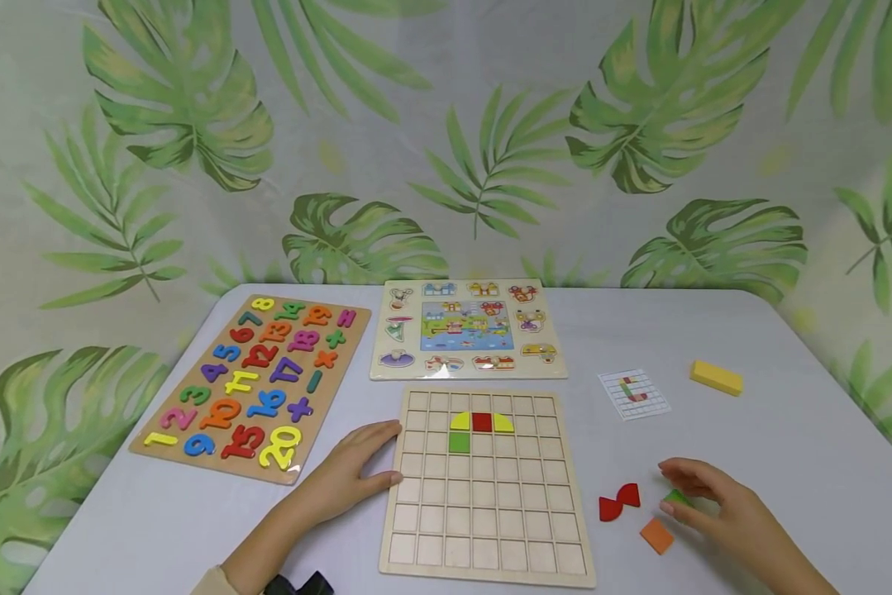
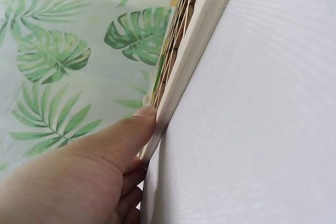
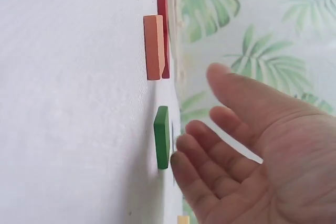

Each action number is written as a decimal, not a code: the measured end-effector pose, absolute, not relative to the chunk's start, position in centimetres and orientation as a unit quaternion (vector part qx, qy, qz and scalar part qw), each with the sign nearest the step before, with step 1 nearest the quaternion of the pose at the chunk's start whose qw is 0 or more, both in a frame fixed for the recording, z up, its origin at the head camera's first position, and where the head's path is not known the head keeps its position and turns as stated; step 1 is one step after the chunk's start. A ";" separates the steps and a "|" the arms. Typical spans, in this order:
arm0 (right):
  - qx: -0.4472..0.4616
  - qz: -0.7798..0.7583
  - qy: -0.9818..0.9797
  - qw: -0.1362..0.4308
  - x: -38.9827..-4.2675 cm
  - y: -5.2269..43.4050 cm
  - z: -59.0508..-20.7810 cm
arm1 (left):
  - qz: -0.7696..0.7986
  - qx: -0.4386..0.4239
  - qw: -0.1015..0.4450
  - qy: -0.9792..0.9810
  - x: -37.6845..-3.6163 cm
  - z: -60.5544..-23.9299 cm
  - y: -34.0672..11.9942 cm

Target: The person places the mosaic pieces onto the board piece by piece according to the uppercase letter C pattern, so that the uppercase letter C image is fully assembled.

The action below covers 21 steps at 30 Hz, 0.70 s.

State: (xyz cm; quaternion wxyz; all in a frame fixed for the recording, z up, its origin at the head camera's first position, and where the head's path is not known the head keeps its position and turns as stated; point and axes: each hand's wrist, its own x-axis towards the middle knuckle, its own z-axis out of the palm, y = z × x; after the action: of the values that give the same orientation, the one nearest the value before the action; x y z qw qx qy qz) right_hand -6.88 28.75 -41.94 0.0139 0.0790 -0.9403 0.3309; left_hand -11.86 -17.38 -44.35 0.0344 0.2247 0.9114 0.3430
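A wooden grid board (image 1: 483,521) lies in front of me. In its upper rows sit a red square (image 1: 481,422) between two yellow quarter-round pieces (image 1: 460,422), and a green square (image 1: 459,443). My left hand (image 1: 341,479) rests at the board's left edge, thumb and index finger extended; the left wrist view shows the thumb tip (image 2: 146,112) against the rim. Over at the right, my right hand (image 1: 713,504) hovers, fingers loosely bent, above a green piece (image 3: 163,137) on the table. Beside that piece lie an orange square (image 1: 657,535) and two red quarter-round pieces (image 1: 628,495).
A board of coloured numbers (image 1: 328,384) lies at the left. Behind the grid board is a picture peg puzzle (image 1: 380,347). To the right are a small pattern card (image 1: 634,394) and a yellow block (image 1: 717,378). A black object (image 1: 315,584) shows at the front edge.
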 end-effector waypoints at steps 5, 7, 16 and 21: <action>0.071 0.310 -0.948 -0.026 -6.6 29.7 -42.5 | 0.344 0.222 0.039 0.912 -11.8 -44.3 -17.4; 0.070 0.295 -0.952 -0.034 -6.5 30.0 -42.7 | 0.343 0.222 0.039 0.912 -11.8 -44.3 -17.4; 0.033 0.254 -0.965 -0.052 -6.9 30.5 -43.4 | 0.340 0.224 0.037 0.912 -11.8 -44.2 -17.3; 0.018 0.274 -0.959 -0.070 -6.9 30.1 -42.7 | 0.339 0.223 0.039 0.913 -11.8 -44.3 -17.3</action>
State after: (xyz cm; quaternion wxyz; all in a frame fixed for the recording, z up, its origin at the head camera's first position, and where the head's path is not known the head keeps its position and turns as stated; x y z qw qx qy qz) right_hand -6.89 30.08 -42.70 -0.0696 0.0184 -0.9591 0.2737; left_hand -11.83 -17.31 -44.26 0.0392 0.2233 0.9131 0.3388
